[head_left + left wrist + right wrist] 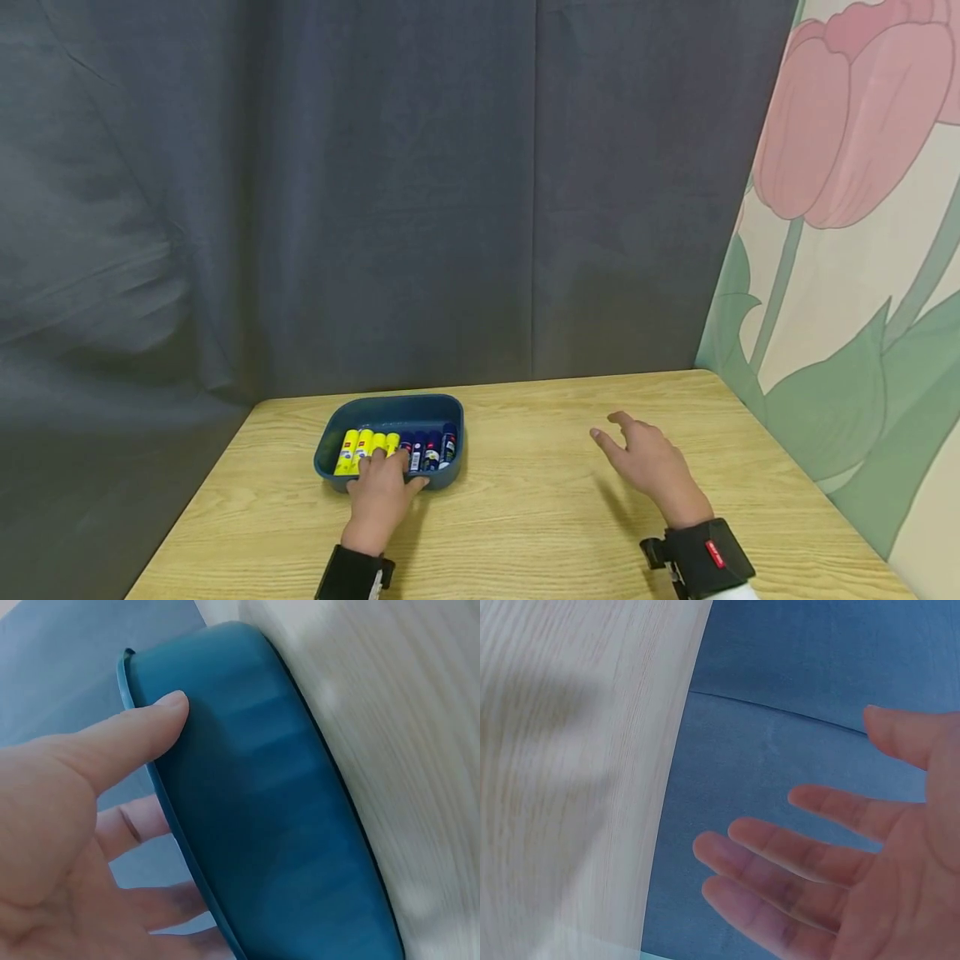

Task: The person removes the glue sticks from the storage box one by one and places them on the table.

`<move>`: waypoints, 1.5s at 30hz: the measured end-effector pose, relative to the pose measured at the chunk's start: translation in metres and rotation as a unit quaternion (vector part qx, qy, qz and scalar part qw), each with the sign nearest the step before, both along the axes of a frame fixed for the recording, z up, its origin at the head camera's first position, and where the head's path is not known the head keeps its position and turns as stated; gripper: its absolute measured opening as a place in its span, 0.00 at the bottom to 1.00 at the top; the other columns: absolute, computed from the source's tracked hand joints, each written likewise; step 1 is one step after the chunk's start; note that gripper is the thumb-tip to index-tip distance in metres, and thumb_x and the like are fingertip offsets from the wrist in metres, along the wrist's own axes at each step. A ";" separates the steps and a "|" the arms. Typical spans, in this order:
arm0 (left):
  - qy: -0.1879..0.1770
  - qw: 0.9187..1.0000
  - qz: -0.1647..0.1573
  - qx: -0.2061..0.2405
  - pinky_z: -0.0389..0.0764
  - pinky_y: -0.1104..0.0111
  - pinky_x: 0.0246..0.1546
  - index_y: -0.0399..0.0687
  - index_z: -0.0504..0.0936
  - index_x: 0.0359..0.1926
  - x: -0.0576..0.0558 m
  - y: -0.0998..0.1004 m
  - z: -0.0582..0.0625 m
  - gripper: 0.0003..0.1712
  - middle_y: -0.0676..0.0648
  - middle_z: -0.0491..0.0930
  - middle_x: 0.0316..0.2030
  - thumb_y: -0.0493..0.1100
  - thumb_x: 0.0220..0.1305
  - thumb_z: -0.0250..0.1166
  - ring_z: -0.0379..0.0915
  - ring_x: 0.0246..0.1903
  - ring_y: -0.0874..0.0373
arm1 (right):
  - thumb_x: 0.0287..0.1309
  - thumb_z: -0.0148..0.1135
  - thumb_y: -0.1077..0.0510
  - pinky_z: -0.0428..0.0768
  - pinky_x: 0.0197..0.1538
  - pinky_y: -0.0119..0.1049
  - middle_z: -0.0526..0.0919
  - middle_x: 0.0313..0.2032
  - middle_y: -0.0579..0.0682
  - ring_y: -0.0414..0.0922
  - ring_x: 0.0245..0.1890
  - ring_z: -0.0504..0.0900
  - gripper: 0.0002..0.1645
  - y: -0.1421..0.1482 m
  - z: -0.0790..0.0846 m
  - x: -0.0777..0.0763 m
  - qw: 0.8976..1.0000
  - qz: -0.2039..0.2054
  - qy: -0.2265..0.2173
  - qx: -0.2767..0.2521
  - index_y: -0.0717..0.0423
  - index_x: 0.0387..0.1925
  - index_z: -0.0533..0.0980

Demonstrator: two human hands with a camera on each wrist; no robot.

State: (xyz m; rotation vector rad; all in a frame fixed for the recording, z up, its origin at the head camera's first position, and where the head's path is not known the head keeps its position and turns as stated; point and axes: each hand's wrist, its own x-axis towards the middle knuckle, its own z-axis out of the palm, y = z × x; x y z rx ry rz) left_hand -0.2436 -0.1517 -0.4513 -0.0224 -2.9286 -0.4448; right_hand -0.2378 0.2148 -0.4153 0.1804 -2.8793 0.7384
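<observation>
A dark blue plastic bin (390, 407) stands on the left part of the table. Inside it, several yellow glue sticks (347, 454) line the left side, and several dark blue glue sticks (432, 452) line the right. My left hand (380, 496) grips the bin's near wall. In the left wrist view its thumb (161, 724) lies against the outer wall (255, 795), and the fingers reach over the rim, their tips hidden behind the wall. Well to the right, my right hand (651, 462) hovers above the table with fingers spread, holding nothing.
The light wooden table (517, 517) ends at a dark grey curtain (450, 200) behind. A wall painted with a pink tulip (847, 117) borders the right side. Each wrist wears a black band (708, 557).
</observation>
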 end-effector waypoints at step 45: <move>-0.016 0.951 -0.304 0.057 0.75 0.53 0.48 0.51 0.73 0.58 0.057 0.097 0.014 0.26 0.45 0.71 0.56 0.59 0.64 0.52 0.65 0.53 0.54 | 0.54 0.60 0.44 0.78 0.25 0.44 0.83 0.26 0.50 0.40 0.22 0.76 0.29 -0.035 -0.024 -0.004 0.999 0.010 -0.032 0.002 0.60 0.51 0.73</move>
